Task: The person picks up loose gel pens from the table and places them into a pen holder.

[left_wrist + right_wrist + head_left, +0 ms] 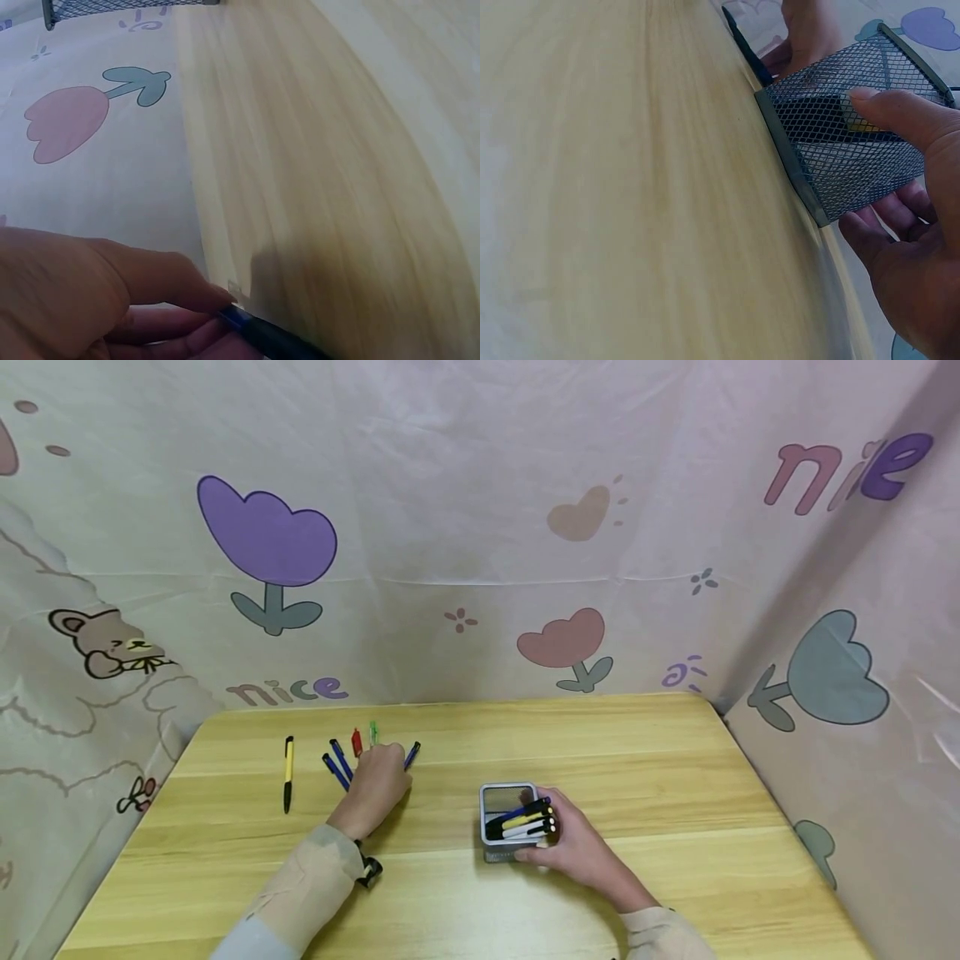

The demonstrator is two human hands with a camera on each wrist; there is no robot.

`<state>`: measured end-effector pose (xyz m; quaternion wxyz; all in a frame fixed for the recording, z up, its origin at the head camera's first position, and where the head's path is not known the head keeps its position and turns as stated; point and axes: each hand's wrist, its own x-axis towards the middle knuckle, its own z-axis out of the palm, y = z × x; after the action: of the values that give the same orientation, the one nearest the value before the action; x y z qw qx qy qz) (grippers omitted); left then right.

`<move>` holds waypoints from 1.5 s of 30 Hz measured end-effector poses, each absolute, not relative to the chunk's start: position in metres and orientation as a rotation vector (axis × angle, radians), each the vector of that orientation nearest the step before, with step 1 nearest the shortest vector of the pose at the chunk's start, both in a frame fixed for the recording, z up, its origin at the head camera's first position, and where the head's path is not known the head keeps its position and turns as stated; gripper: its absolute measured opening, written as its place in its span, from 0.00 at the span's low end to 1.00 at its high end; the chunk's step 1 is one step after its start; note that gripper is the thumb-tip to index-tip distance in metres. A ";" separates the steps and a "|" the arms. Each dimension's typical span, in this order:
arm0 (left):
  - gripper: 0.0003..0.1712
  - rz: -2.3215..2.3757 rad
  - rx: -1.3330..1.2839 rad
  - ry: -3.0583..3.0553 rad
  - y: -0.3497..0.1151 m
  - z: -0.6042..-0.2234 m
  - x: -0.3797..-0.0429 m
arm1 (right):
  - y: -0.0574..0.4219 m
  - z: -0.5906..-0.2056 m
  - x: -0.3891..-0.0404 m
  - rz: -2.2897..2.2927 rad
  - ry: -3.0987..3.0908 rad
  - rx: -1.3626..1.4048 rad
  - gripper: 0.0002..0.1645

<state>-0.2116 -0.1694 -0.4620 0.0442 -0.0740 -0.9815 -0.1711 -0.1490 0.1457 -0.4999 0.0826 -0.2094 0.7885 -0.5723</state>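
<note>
My left hand [377, 783] is low over the back left of the table, its thumb and fingers pinching a blue pen with a dark end [238, 317]. Around this hand lie two blue pens [337, 762], a red pen [356, 742] and a green pen [373, 732], partly hidden by it. My right hand [566, 843] grips the right side of a square mesh pen holder [495, 853], thumb on the near wall. Several pens [525, 820], blue, yellow and white with black parts, lean inside it towards the right. In the right wrist view the holder [840, 157] stands on the table.
A yellow pen with black ends [288, 774] lies apart at the left of the wooden table [637, 760]. Printed cloth [450, 527] hangs behind the table and along both sides. A dark band [368, 870] is on my left wrist.
</note>
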 end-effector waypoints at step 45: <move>0.04 -0.744 -0.566 -2.471 -0.109 -0.386 -0.177 | 0.146 -0.503 -0.150 -1.709 2.352 -0.635 0.50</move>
<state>-0.1774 -0.1094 -0.3865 0.2474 -0.2076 -0.9062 -0.2729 -0.1505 0.1461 -0.5029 0.0826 -0.2128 0.7877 -0.5722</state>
